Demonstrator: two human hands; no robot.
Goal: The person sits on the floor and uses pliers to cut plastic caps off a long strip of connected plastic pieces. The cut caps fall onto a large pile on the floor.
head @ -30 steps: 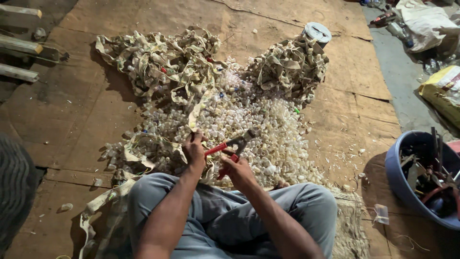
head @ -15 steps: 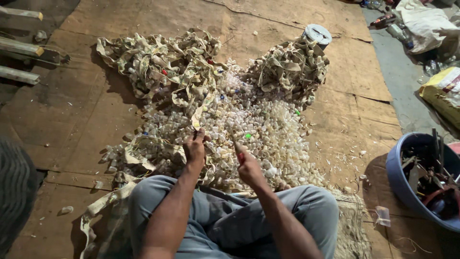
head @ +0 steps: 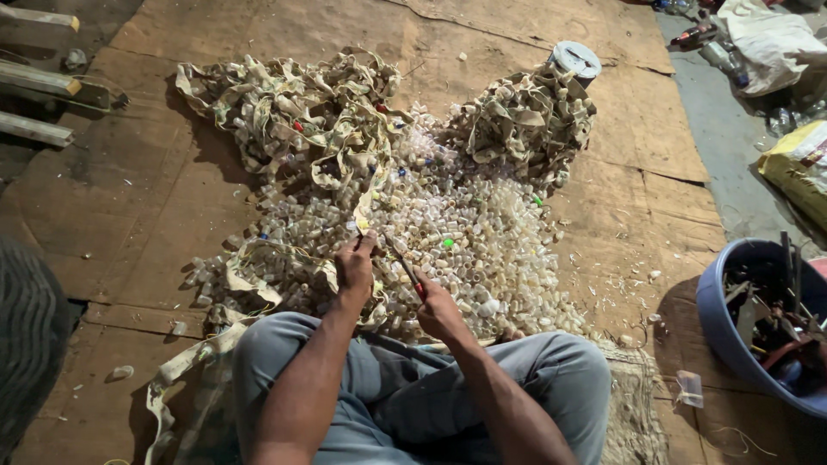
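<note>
I sit cross-legged on cardboard before a big heap of small pale plastic caps [head: 465, 224]. My left hand [head: 355, 269] pinches a strip of pale cap-studded webbing [head: 366, 202] that runs up into the heap. My right hand [head: 438, 308] grips red-handled cutters [head: 405, 269], whose dark tip points up toward my left fingers and the strip. Tangled piles of the same webbing lie at the far left [head: 293, 112] and far right [head: 530, 116] of the heap.
A blue tub [head: 724, 319] of tools and scrap stands at the right. A white round lid [head: 575, 58] sits behind the right tangle. Wooden planks [head: 34, 82] lie at the far left, sacks and bottles [head: 767, 43] at the far right. Cardboard sheets [head: 155, 198] cover the floor.
The cutters lay flat with red handles showing across both hands; now my right hand has turned them upright, tip toward the strip that my left hand holds slightly higher.
</note>
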